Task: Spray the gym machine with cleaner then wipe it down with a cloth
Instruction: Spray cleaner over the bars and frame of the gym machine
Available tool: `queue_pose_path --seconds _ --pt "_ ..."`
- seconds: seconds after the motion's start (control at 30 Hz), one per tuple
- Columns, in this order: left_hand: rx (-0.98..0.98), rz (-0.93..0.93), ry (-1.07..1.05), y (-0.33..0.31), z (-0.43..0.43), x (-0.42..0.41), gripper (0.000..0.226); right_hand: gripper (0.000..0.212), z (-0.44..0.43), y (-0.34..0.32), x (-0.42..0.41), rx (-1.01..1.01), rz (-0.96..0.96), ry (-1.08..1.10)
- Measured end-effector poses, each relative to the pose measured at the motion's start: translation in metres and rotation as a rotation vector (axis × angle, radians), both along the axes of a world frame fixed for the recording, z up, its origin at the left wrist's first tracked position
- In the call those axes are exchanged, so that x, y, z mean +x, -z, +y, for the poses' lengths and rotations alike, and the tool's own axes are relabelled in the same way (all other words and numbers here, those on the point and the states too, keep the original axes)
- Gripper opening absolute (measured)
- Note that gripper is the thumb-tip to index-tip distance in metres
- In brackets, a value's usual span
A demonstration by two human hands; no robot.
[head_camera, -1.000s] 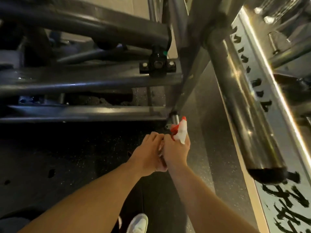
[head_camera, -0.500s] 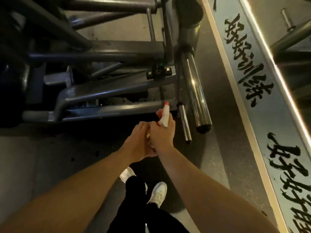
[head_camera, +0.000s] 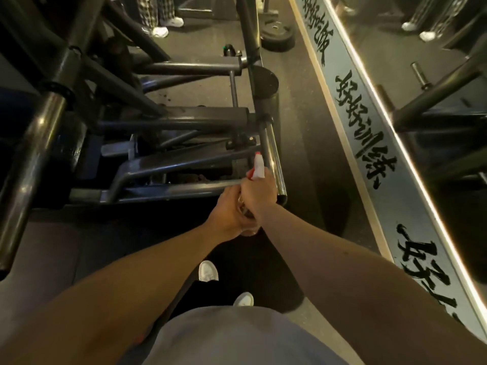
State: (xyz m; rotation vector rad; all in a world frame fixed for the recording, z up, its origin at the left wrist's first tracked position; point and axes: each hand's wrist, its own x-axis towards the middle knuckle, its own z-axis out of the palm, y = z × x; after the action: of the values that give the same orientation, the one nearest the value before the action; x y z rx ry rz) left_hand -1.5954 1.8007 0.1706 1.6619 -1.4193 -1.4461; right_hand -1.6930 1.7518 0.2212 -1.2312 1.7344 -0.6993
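Observation:
A spray bottle (head_camera: pixel 258 167) with a white and red trigger head points at the dark steel gym machine (head_camera: pixel 168 122). My right hand (head_camera: pixel 259 192) grips the bottle just below the head. My left hand (head_camera: pixel 230 216) holds the clear lower body of the bottle from the left, touching the right hand. The nozzle sits beside a shiny chrome peg (head_camera: pixel 274 164) on the machine's right side and above its low grey base bar (head_camera: pixel 181 188). No cloth shows in the view.
A mirrored wall with a pale band of black brush lettering (head_camera: pixel 363 143) runs along the right. A weight plate (head_camera: pixel 278 35) lies on the floor farther off, near another person's shoes (head_camera: pixel 160 31). My white shoes (head_camera: pixel 208 271) stand on dark rubber floor.
The view has pulled back and up from the frame, showing more of the machine and floor. Both hands stay together on the bottle, now beside the chrome peg.

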Motion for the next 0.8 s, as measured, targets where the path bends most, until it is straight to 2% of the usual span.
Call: queue_pose_path --seconds 0.03,0.1,0.2,0.23,0.27,0.33,0.4,0.5,0.53,0.67,0.8 --pt "-0.013 0.034 -0.024 -0.003 -0.003 -0.003 0.097 0.033 -0.004 -0.005 -0.002 -0.011 0.024 -0.028" --pt "-0.014 0.083 -0.049 -0.020 -0.008 -0.013 0.086 0.049 -0.017 -0.015 -0.010 -0.022 0.058 -0.095" --pt "-0.097 0.147 -0.075 -0.052 -0.013 -0.032 0.038 0.069 -0.036 -0.031 -0.020 -0.024 0.188 -0.210" --pt "-0.077 0.165 -0.121 -0.059 -0.018 -0.039 0.030 0.072 -0.040 -0.037 -0.023 -0.026 0.218 -0.210" --pt "-0.100 0.106 -0.094 -0.062 -0.022 -0.040 0.036 0.070 -0.046 -0.040 -0.027 -0.023 0.226 -0.194" --pt "-0.050 0.053 -0.032 -0.057 -0.034 -0.051 0.073 0.056 -0.056 -0.043 -0.036 -0.019 0.223 -0.153" --pt "-0.020 0.040 -0.091 -0.063 -0.046 -0.062 0.091 0.060 -0.066 -0.046 -0.049 -0.037 0.240 -0.199" --pt "-0.016 0.091 -0.115 -0.059 -0.060 -0.086 0.096 0.082 -0.081 -0.053 -0.071 -0.031 0.273 -0.290" --pt "-0.013 0.102 -0.124 -0.057 -0.063 -0.095 0.096 0.082 -0.085 -0.053 -0.080 -0.022 0.272 -0.301" --pt "0.010 0.083 -0.161 -0.049 -0.079 -0.131 0.093 0.059 -0.109 -0.039 -0.118 0.060 0.234 -0.328" --pt "0.057 0.084 -0.234 -0.031 -0.094 -0.169 0.099 0.062 -0.131 -0.025 -0.157 0.057 0.232 -0.472"
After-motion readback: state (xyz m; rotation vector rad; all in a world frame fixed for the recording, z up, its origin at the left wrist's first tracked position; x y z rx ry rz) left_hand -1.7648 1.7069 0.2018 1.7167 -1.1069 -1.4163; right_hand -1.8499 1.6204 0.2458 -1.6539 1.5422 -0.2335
